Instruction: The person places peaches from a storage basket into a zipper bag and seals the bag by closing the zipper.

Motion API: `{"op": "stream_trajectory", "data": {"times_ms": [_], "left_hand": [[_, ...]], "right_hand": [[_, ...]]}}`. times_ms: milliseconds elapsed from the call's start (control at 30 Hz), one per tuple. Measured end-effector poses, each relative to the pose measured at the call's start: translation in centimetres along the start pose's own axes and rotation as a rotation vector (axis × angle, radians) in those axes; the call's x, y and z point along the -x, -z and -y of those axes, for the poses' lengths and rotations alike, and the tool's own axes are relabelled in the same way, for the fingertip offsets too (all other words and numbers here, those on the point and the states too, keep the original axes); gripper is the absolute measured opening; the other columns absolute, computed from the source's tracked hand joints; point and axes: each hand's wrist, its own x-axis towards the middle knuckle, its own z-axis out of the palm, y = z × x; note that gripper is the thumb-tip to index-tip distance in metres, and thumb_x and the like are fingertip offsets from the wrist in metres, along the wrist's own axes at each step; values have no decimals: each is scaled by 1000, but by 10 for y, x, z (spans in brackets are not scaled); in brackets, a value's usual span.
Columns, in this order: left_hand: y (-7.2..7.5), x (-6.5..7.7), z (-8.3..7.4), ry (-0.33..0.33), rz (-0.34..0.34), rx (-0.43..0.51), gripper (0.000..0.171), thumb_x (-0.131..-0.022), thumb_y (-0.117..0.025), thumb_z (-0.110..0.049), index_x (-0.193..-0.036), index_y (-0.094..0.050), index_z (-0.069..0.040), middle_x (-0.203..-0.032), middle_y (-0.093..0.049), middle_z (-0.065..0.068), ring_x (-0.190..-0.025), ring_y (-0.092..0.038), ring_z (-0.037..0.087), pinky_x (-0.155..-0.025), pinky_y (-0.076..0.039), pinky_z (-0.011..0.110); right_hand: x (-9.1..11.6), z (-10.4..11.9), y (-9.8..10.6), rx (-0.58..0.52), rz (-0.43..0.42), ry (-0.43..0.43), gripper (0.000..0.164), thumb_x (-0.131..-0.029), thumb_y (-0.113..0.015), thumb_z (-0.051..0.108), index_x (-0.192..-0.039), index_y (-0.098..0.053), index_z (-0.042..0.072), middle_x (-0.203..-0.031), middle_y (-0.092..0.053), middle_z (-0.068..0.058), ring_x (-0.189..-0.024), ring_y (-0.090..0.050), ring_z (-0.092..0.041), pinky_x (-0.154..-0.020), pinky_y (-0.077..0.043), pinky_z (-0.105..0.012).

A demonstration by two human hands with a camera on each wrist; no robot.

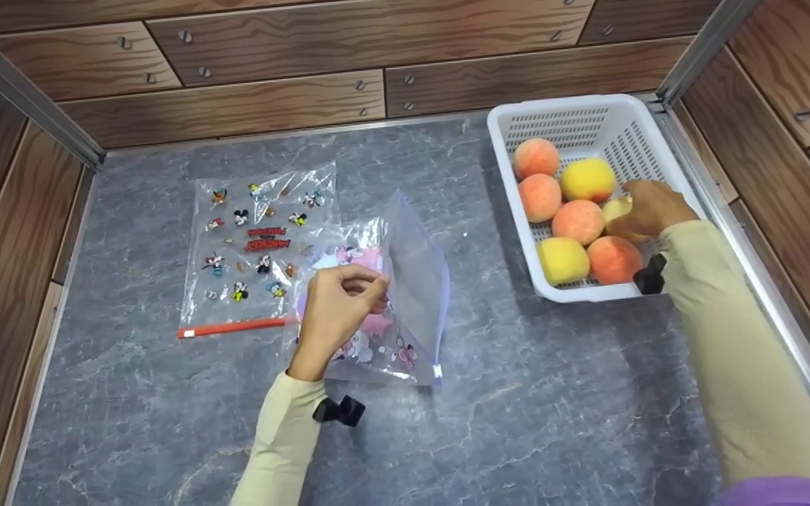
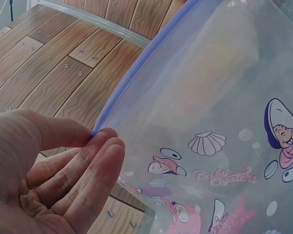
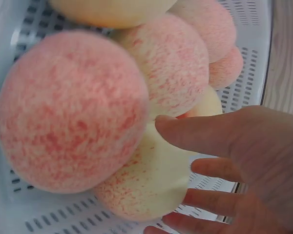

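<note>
– Grip first. Left hand (image 1: 340,303) pinches one edge of a clear plastic bag with a purple rim and pink cartoon prints (image 1: 415,281), thumb against fingertips, barely parted.
– Why there?
– Thin, limp film, by its look. Held at the rim, one panel stands raised; probably keeps the mouth from sagging shut.
– And the right hand (image 1: 654,206)?
– Half open, curved round a pale yellow, pink-blushed round peach (image 3: 149,178), thumb one side, fingers spread along the other. How firmly, cannot tell. Peach sits inside a white perforated plastic basket (image 1: 567,105), near its right wall.
– Company?
– Six other peaches, pinkish orange or yellow (image 1: 578,222), crowded close. Likely why the fingers come in on the wall side: more room there.
– Second bag?
– Flat, clear plastic bag with a red zip strip (image 1: 264,240), on the grey marbled tabletop (image 1: 489,422), partly overlapped by the purple-rimmed one.
</note>
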Motion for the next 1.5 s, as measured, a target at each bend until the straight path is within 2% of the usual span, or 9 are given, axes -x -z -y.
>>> {"op": "stream_trajectory", "data": {"times_ms": [200,467,733,867,967,1100,1233,1333,1500], "left_hand": [[0,0,-1,7,2,13,10,-90,-75,-8,-88,-76,2,-74,-74,13,-59,-72,26,-57,-64,31],[0,-1,-2,8,7,20,10,-90,-74,-7,-89,-76,3,-75,-74,14,-60,-73,26,-57,-64,31],[0,0,-2,7,10,4,10,-90,-74,-7,-89,-76,2,-75,-74,14,-60,-72,25,-57,-64,30],[0,0,-2,5,9,0,9,-90,-74,-7,-89,-76,2,-75,-74,13,-59,-72,25,-57,-64,31],[1,-1,-2,0,4,-4,9,-90,-75,-8,-89,-77,1,-74,-74,12,-59,-72,24,-58,-64,33],[1,-1,-2,-10,0,-4,9,-90,-75,-7,-89,-76,1,-75,-74,12,-59,-72,25,-57,-64,32],[1,-1,-2,-13,-4,2,9,-90,-75,-7,-89,-76,2,-75,-74,13,-59,-72,26,-57,-64,31],[1,-2,-2,-9,-7,12,9,-90,-74,-6,-89,-76,3,-74,-74,13,-59,-72,26,-57,-64,32],[0,-2,0,0,-10,37,8,-90,-72,-4,-88,-76,3,-74,-74,15,-59,-72,26,-57,-64,32]], "right_hand": [[1,-6,-1,-5,-22,24,67,-81,-73,18,-131,-48,-19,-119,-54,-38,-100,-49,-47,-80,-47,-55],[3,-15,1,4,-20,1,66,-82,-77,17,-130,-49,-18,-129,-49,-43,-108,-49,-55,-87,-47,-63],[6,-19,1,11,14,-1,71,-82,-80,20,-130,-47,-21,-125,-51,-44,-101,-53,-49,-83,-50,-58],[6,-18,0,34,1,7,68,-82,-80,22,-125,-49,-20,-118,-55,-42,-94,-54,-46,-76,-51,-54],[8,-16,-1,38,-36,17,60,-81,-80,23,-116,-55,-19,-109,-58,-38,-89,-55,-45,-73,-50,-54],[13,-12,1,31,-103,3,58,-80,-81,24,-111,-56,-18,-105,-58,-37,-90,-54,-50,-76,-49,-59],[21,-7,7,-13,-181,-16,64,-82,-81,24,-118,-51,-19,-111,-55,-41,-95,-53,-54,-80,-47,-63],[25,0,12,-55,-264,-1,68,-83,-81,24,-124,-49,-19,-113,-54,-42,-99,-52,-55,-82,-45,-65],[33,23,16,-115,-413,51,70,-83,-83,25,-131,-50,-14,-111,-56,-40,-101,-50,-52,-82,-39,-57]]}}
